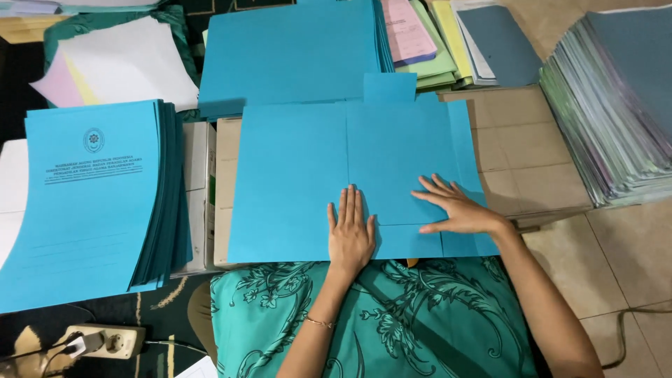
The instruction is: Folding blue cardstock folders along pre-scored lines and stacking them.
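A blue card folder (pixel 294 175) lies unfolded on a cardboard surface (pixel 521 157) in front of me, its flaps folded in toward the middle. My left hand (pixel 350 234) presses flat on the folder near its lower edge, fingers together. My right hand (pixel 458 208) lies flat on the folded right flap, fingers spread and pointing left. Neither hand grips anything. A green patterned cloth (pixel 392 315) covers my lap below the folder.
A stack of printed blue covers (pixel 91 203) sits at the left. More blank blue sheets (pixel 294 52) lie behind the folder. Pastel papers (pixel 427 42) and a tall stack of folders (pixel 616 105) stand at the right. A power strip (pixel 105 341) lies on the floor.
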